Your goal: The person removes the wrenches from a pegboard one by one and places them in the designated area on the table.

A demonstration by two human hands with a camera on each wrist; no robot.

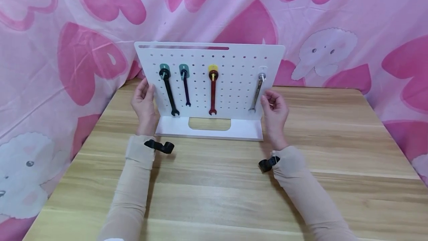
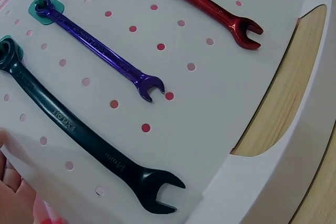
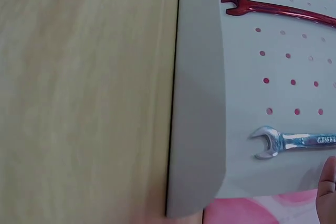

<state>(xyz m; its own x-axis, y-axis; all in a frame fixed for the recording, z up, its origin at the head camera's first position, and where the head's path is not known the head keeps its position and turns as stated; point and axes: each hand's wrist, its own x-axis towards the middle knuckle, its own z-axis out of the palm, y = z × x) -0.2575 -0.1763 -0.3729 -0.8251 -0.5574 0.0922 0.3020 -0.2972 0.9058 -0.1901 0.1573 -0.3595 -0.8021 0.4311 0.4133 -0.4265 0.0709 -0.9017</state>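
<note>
A white pegboard stand (image 1: 234, 84) stands upright on the wooden table (image 1: 214, 181). Four wrenches hang on its pegs: black (image 1: 168, 92), purple (image 1: 185, 86), red (image 1: 212, 92) and silver (image 1: 257, 92). My left hand (image 1: 144, 101) holds the board's left edge, thumb on the front. My right hand (image 1: 275, 111) holds the right edge beside the silver wrench, fingers curled. The left wrist view shows the black wrench (image 2: 79, 135), purple wrench (image 2: 100, 51) and red wrench (image 2: 210, 9), with the left hand (image 2: 13, 192) at the edge. In the right wrist view a fingertip (image 3: 326, 187) lies near the silver wrench (image 3: 294, 141).
The stand's flat base (image 1: 244, 131) has a cut-out that shows the table. A pink cloth with hearts (image 1: 100, 47) hangs close behind and to both sides. Bare wood stretches between the stand and the table's front edge. Black camera mounts (image 1: 160, 146) sit on both wrists.
</note>
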